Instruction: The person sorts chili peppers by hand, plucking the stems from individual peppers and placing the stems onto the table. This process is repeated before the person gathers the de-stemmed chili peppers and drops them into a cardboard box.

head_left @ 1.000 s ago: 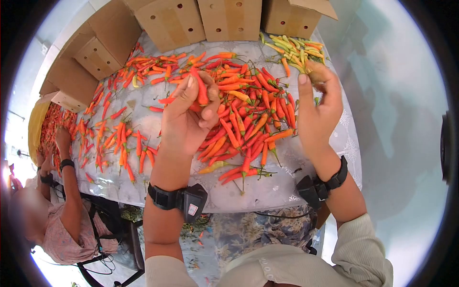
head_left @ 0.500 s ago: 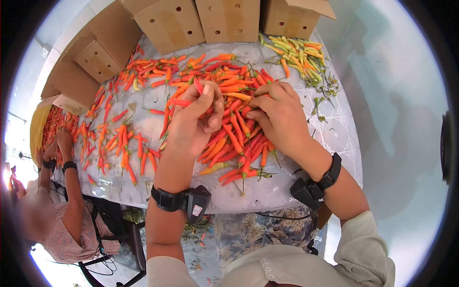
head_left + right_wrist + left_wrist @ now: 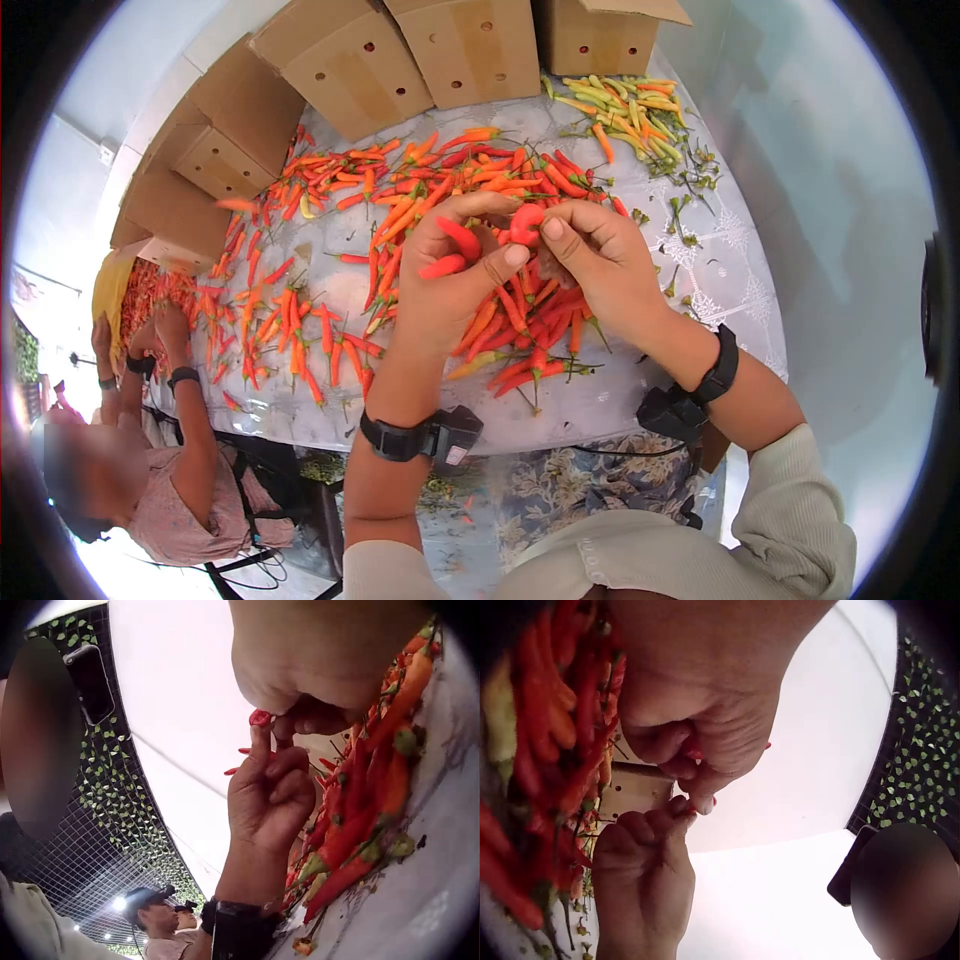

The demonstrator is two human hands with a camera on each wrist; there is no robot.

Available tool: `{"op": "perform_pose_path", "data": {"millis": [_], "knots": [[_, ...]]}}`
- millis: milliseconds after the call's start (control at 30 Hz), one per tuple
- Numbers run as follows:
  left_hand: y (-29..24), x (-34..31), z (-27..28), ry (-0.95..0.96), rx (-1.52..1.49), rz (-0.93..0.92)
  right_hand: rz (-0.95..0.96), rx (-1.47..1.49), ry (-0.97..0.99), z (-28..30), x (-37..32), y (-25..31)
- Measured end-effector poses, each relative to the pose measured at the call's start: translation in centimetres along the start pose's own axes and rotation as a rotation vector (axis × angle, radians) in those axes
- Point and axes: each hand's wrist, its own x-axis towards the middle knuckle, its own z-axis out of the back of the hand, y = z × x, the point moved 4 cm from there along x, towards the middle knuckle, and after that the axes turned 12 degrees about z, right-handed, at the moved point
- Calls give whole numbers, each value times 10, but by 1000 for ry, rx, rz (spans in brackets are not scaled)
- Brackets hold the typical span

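My left hand (image 3: pixel 445 290) is raised over the pile and grips red chili peppers (image 3: pixel 458 238) in its curled fingers. Another red chili (image 3: pixel 526 224) sits at its thumb and fingertips. My right hand (image 3: pixel 610 262) meets it there, thumb and forefinger pinching that same chili at its end. In the right wrist view, the chili's rounded red end (image 3: pixel 260 718) shows between the two hands. Most of the held chilies is hidden by the left fingers. Below both hands lies a heap of red and orange chilies (image 3: pixel 530 325) with green stems.
Yellow-green chilies (image 3: pixel 625 115) lie at the back right, with loose green stems (image 3: pixel 690 225) near them. Cardboard boxes (image 3: pixel 465 50) line the table's back edge. More red chilies (image 3: pixel 295 310) spread leftward. At the left, another person's hands (image 3: pixel 170 330) are at a yellow bag (image 3: pixel 108 290).
My right hand has come from the right side of the table, over the pile, to meet my left hand at a chili. My left hand keeps its chilies; the head view has shifted slightly.
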Motion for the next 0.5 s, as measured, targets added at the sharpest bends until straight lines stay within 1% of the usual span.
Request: {"op": "perform_pose_path", "data": {"millis": [33, 67, 100, 200, 267, 300, 367, 400, 500], "knots": [[-1, 0, 1, 7, 40, -31, 9, -19, 23, 0, -1, 0], [-2, -1, 5, 23, 152, -5, 21, -41, 47, -1, 0, -1], [-4, 0, 4, 33, 180, -19, 32, -67, 74, -1, 0, -1], [-4, -1, -2, 69, 221, -56, -153, 174, 203, -7, -5, -5], [-4, -1, -5, 111, 206, -82, -177, 247, 235, -8, -7, -9], [-5, 0, -7, 113, 150, -33, -188, 281, 255, -9, -7, -10], [-6, -3, -12, 110, 30, 68, -175, 192, 250, -10, -6, -4], [-3, -3, -9, 85, 70, 48, -172, 148, 249, -11, -6, -1], [2, 0, -2, 19, 172, -16, -13, 65, 180, -12, -7, -3]]}}
